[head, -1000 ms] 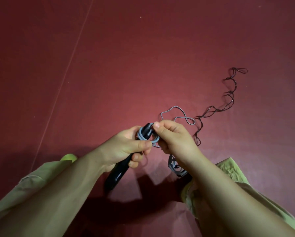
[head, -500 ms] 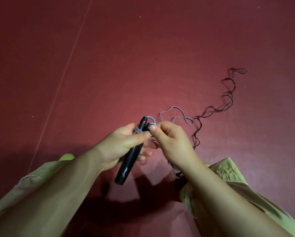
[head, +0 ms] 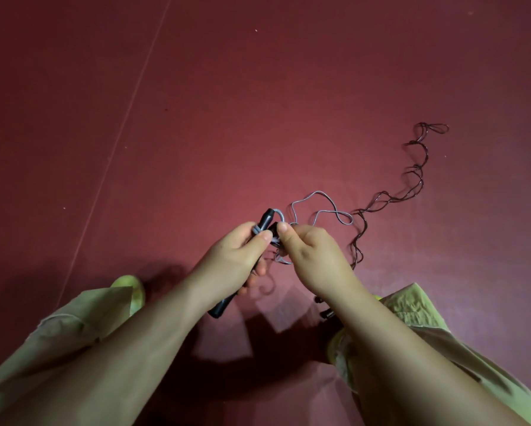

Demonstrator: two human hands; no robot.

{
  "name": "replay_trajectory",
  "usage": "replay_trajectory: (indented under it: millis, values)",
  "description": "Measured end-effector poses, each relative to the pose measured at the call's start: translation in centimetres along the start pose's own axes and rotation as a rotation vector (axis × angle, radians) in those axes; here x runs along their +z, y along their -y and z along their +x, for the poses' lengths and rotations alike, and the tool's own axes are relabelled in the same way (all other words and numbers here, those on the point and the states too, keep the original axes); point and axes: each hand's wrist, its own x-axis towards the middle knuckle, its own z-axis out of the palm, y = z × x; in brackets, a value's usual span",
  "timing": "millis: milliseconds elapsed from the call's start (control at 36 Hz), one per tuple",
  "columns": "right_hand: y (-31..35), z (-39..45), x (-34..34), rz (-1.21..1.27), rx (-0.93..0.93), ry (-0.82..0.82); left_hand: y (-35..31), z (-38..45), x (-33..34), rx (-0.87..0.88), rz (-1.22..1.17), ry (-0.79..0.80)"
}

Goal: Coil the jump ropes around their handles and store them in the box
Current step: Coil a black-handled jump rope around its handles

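Note:
My left hand [head: 238,256] grips the black jump rope handles [head: 265,219], which point up and away, with a lower end [head: 219,309] sticking out below my palm. A few turns of grey rope [head: 319,207] lie round the handles near their top, and loose loops trail on the floor to the right. My right hand [head: 310,256] pinches the grey rope right beside the handles. A second, dark jump rope [head: 412,182] lies in a wavy line on the floor at the right. No box is in view.
The floor is a dark red mat [head: 258,103] with a thin seam [head: 119,139] running diagonally at the left. My knees in green trousers [head: 412,315] and a yellow-green shoe [head: 132,287] fill the bottom. A small dark piece [head: 324,313] lies by my right knee.
The handles have tilted more upright and risen in my left hand. My right hand has carried the grey rope up round their top, and the loose loop on the floor has shrunk a little.

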Motion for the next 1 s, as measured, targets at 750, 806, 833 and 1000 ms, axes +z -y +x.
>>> replay_trajectory:
  millis: [750, 806, 833, 1000]
  values:
    - [-0.1, -0.7, -5.5, 0.091, -0.231, 0.416, 0.2, -1.1, 1.0, 0.023, 0.478, 0.647]
    - [-0.4, -0.5, -5.3, 0.202, -0.209, 0.432, -0.1, -1.5, 1.2, 0.018, 0.392, 0.705]
    - [-0.5, -0.4, -5.2, 0.272, -0.196, 0.434, -0.2, -1.6, 1.3, 0.011, 0.324, 0.715]
    - [-1.3, 0.1, -3.5, 0.692, -0.008, 0.41, -0.6, -2.0, 0.3, 0.011, -0.055, 0.671]
